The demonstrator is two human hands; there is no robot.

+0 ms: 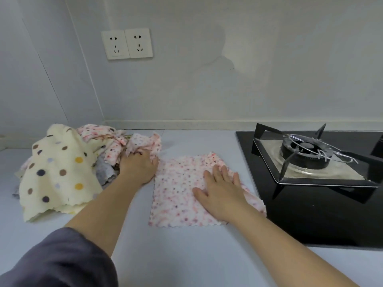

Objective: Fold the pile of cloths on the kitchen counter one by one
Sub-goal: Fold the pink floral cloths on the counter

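A person stands at a pale kitchen counter (186, 255). The pile of cloths (103, 150) sits at the back left of the counter, near the wall corner. On top of its left side lies a big cream cloth (56, 175) with brown, yellow and purple dots. It hangs down the front of the pile. Under it are pink spotted cloths and a grey one, all in a messy heap.

The left hand (138, 166) is at the right edge of the pile. Its fingers are curled down into a crumpled pink cloth (145, 142), and it grips that cloth. The fingertips are hidden in the folds. A dark sleeve (58, 259) covers the upper part of this arm.

Just to the right of the pile, a flat pink cloth (176, 197) lies spread out in a square with wavy edges. The right hand (221, 191) rests on the right half of it. The fingers are straight and spread, the palm is down, and it holds nothing. It only presses on the cloth.

The right corner of the flat cloth reaches up to the edge of a black gas stove (306, 220). One burner (306, 151) sits on it under a black metal stand. Two white wall sockets (126, 44) are on the wall above the pile.
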